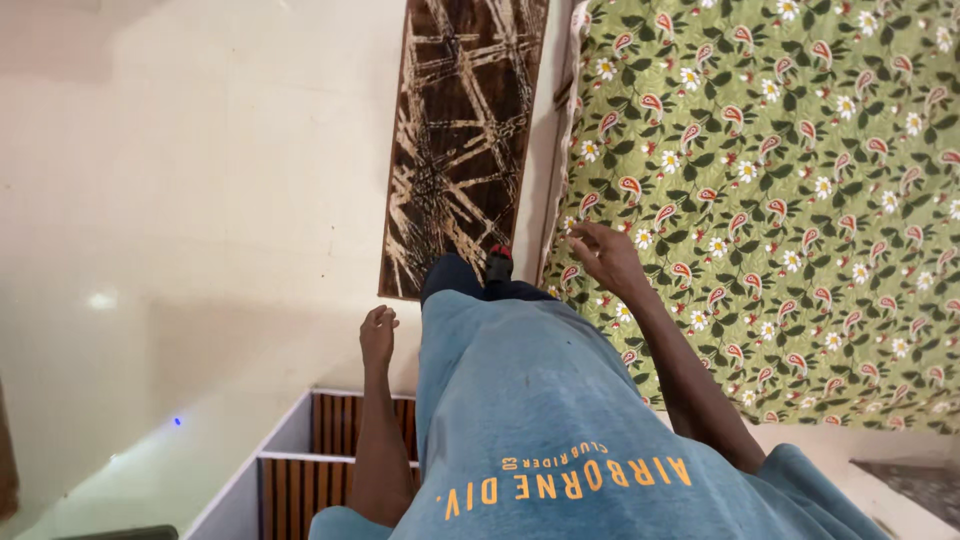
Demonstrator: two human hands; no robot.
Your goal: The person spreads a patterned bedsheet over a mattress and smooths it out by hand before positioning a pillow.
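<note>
Green floral bedsheet (pixel 790 200) | right hand (pixel 605 255) touching edge, grip apart | left hand (pixel 378 335) seemingly half-curled, empty

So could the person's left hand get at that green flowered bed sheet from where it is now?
Probably not without moving. The left hand hangs at the person's side over the pale floor, with their blue-clad body between it and the sheet. The right hand is already at the sheet's edge.
</note>
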